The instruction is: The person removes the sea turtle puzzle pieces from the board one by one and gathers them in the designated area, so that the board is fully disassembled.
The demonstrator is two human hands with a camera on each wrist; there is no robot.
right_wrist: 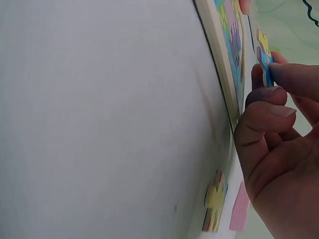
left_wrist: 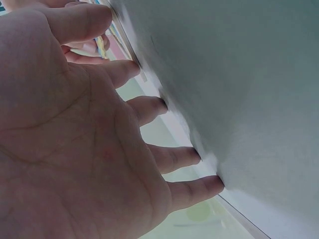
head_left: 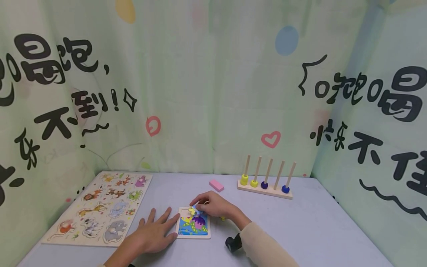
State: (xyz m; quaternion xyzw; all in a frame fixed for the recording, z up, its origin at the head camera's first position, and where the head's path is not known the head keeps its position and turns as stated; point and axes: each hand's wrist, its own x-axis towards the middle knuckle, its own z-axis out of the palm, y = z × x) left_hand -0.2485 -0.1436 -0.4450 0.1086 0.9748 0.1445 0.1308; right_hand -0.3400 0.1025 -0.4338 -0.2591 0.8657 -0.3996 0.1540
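A small square jigsaw puzzle in a wooden frame lies on the table, its picture blue with a purple and green figure. My right hand pinches a blue and yellow puzzle piece between thumb and fingers, over the top part of the puzzle. Spread fingers of my left hand rest flat on the table, the tips of the thumb and index finger at the frame's left edge. In the left wrist view the palm and straight fingers show. Beyond the frame's right side lies a loose yellow puzzle piece.
A large wooden animal board lies at the left. At the back stand a pink block and a wooden peg stand with yellow and blue beads. A black object sits by the right wrist. Printed curtains surround the table.
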